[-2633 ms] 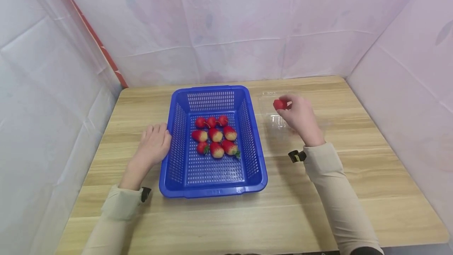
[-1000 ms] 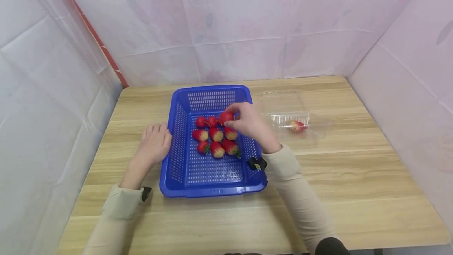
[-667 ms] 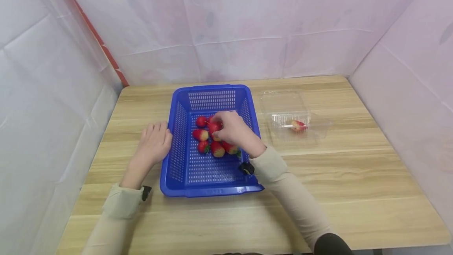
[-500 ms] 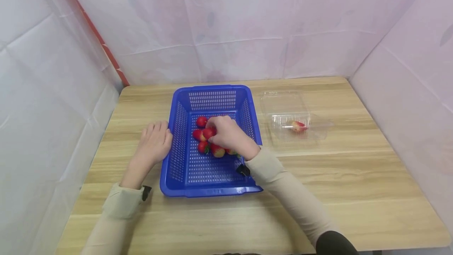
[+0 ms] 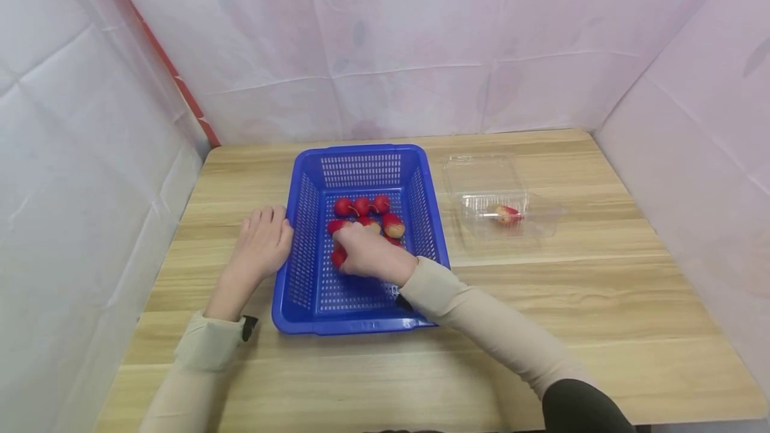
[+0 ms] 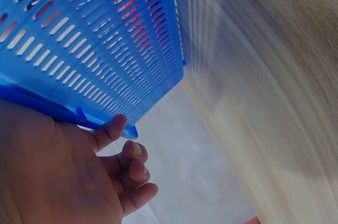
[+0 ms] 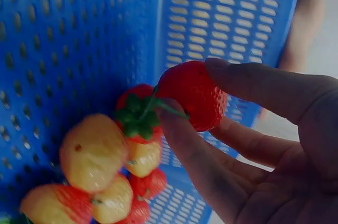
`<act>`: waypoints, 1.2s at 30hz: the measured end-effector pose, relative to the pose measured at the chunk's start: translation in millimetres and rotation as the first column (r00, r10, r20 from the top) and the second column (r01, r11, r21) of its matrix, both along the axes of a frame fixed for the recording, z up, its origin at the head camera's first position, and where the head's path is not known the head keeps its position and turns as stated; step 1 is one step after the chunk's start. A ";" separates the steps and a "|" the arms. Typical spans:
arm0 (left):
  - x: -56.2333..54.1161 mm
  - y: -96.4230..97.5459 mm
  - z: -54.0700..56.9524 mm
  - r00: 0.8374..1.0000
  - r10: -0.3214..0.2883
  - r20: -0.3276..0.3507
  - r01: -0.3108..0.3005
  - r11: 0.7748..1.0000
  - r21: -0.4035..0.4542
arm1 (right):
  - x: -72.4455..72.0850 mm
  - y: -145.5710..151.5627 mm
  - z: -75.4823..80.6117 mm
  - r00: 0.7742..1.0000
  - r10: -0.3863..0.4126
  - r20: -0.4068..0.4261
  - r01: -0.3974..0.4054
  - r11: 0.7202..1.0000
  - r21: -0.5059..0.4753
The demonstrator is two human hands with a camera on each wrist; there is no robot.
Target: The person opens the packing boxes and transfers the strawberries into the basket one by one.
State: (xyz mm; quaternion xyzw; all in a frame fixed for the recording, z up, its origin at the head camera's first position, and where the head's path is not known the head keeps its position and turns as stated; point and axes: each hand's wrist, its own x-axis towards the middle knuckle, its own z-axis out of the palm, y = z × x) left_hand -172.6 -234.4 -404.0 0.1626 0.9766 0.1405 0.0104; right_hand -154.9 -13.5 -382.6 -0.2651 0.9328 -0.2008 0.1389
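A red strawberry (image 7: 193, 94) is pinched between the fingertips of my right hand (image 5: 373, 254), low in the blue basket (image 5: 359, 327). Close beside it lies a small strawberry with green leaves (image 7: 140, 114). Around the hand are several red-and-yellow strawberries (image 5: 394, 226), some hidden under it. Three cherries with stems (image 5: 361, 206) line up behind them. My left hand (image 5: 262, 240) lies at the basket's left rim; in the left wrist view its thumb touches the rim and its other fingers bend loosely, holding nothing.
A clear plastic box (image 5: 484, 176) with its lid raised stands right of the basket, one strawberry (image 5: 508, 214) inside. Both are on a wooden table (image 5: 601, 299), with pale cloth (image 5: 409, 45) hanging behind and at the sides.
My right hand has carried the strawberry from above the clear box into the basket, then leftward and nearer me past the cherries. My left hand has stayed at the rim.
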 end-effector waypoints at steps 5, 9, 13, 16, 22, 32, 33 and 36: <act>-0.2 -0.2 -0.4 1.000 0.003 0.013 -0.003 1.000 0.005 | 2.7 -2.6 -5.3 0.998 0.037 0.043 -0.035 0.998 -0.051; -0.7 -0.4 -0.5 1.000 0.003 0.020 -0.003 1.000 0.009 | 3.6 -3.0 -8.1 0.997 0.038 0.069 -0.034 0.998 -0.058; -0.9 -0.6 -0.7 1.000 0.004 0.022 -0.004 1.000 0.011 | 3.9 -3.6 -9.8 0.995 0.038 0.090 -0.035 0.999 -0.037; -0.6 -0.7 -0.6 1.000 0.005 0.024 -0.006 1.000 0.017 | 3.4 -4.0 -10.6 0.995 0.037 0.090 -0.035 0.999 -0.021; 0.1 -0.6 -0.2 0.999 0.004 0.032 -0.005 1.000 0.024 | 2.7 -3.9 -12.4 0.996 0.036 0.087 -0.036 0.999 -0.004; 0.0 -0.6 -0.4 0.999 0.007 0.041 -0.008 1.000 0.026 | 2.4 -5.8 -15.1 0.993 0.022 0.113 -0.024 1.000 0.018; 0.0 -0.7 -0.4 0.999 0.007 0.041 -0.008 1.000 0.026 | 2.6 -5.8 -15.3 0.993 0.019 0.114 -0.022 0.999 0.024; -0.2 -0.8 -0.5 0.999 0.007 0.042 -0.009 1.000 0.029 | 3.5 -5.3 -14.7 0.993 0.008 0.122 -0.013 0.999 0.037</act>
